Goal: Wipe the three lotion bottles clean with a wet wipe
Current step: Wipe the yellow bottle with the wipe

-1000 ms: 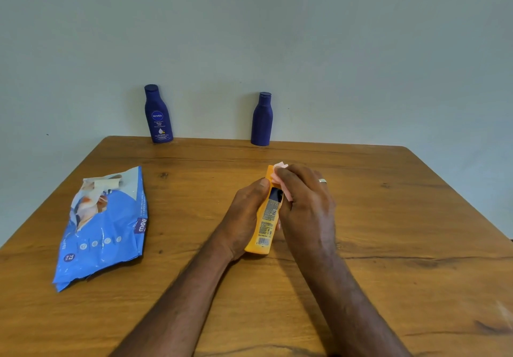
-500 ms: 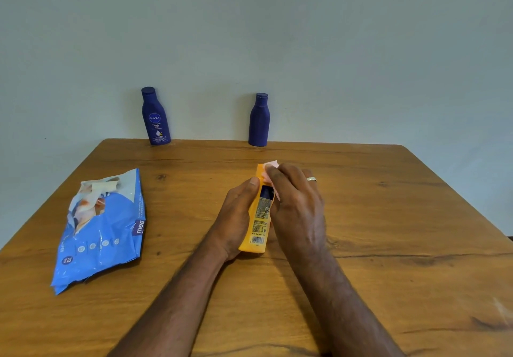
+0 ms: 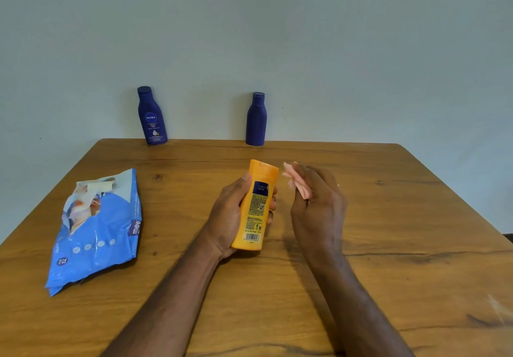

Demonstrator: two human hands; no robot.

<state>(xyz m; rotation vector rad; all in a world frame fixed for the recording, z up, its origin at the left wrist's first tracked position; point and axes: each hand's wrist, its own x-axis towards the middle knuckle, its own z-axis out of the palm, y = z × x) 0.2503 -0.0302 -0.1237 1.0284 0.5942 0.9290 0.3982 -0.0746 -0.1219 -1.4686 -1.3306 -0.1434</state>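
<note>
The left hand (image 3: 230, 217) grips the orange bottle (image 3: 255, 206) mid-table; the right hand (image 3: 319, 204), just beside it, pinches the pink wipe (image 3: 298, 185).

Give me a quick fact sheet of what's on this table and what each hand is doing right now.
left hand: grips the orange bottle, back label showing
right hand: holds a folded pink wipe, just apart from the orange bottle
blue labelled bottle: upright at the table's far edge, left
plain blue bottle: upright at the far edge, to its right
wipes pack: lying flat on the left, flap peeled open
table: wooden
</note>
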